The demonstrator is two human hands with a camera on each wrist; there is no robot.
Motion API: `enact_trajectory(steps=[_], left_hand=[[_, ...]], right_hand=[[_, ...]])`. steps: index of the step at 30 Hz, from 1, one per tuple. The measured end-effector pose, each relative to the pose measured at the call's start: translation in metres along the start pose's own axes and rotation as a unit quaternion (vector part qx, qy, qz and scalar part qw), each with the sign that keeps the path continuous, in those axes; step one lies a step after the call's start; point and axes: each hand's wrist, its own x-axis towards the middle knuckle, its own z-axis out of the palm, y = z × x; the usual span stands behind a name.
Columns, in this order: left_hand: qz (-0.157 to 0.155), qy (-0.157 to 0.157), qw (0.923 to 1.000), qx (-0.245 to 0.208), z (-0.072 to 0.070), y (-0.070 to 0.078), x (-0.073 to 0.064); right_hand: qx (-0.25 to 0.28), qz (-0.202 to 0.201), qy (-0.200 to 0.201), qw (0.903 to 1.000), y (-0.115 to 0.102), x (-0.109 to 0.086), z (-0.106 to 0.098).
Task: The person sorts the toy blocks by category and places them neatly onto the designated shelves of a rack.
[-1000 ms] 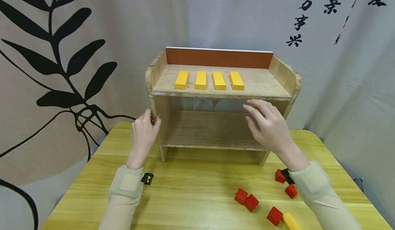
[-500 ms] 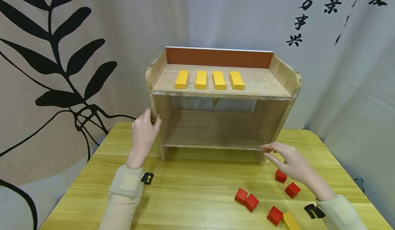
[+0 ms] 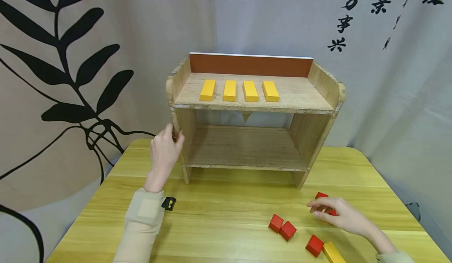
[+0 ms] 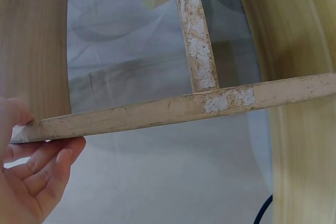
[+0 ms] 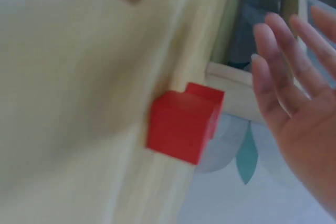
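Observation:
My left hand [image 3: 163, 155] holds the left side panel of a small wooden shelf [image 3: 247, 168]. In the left wrist view, the thumb and fingers [image 4: 44, 174] lie on either side of the panel's edge. Low over the right part of the table, my right hand [image 3: 347, 218] hovers with nothing in it, partly covering two red blocks in the head view. One red block [image 5: 178, 127] shows beside the hand in the right wrist view, with another partly behind it. Several yellow blocks [image 3: 250, 91] lie in a row on the shelf's upper board.
Two red blocks [image 3: 287, 231] sit close together on the wooden table [image 3: 219, 216]. Nearer the front, another red block [image 3: 314, 245] touches a yellow block [image 3: 333, 253]. Behind the shelf hangs a pale curtain [image 3: 265, 15] with black leaf and character prints.
My right hand has moved from in front of the shelf's right side down and toward me, to the red blocks on the right. The left hand keeps its place on the panel.

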Motion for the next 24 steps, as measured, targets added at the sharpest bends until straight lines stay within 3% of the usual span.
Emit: enact_trajectory(steps=[5, 12, 20, 24], left_hand=[[-0.002, -0.006, 1.0000, 0.001, 0.000, -0.001, 0.000], [-0.002, -0.004, 1.0000, 0.003, 0.000, 0.000, 0.000], [0.001, -0.006, 1.0000, 0.001, 0.000, 0.000, 0.000], [0.002, -0.006, 1.0000, 0.003, -0.001, 0.000, 0.000]], right_hand=[[0.061, -0.007, -0.053, 0.9967, 0.013, -0.016, 0.004], [0.133, -0.001, -0.094, 0.9866, 0.024, -0.036, 0.006], [0.260, 0.034, -0.161, 0.9514, 0.028, -0.053, 0.008], [0.264, 0.015, -0.169, 0.9494, 0.029, -0.055, 0.009]])
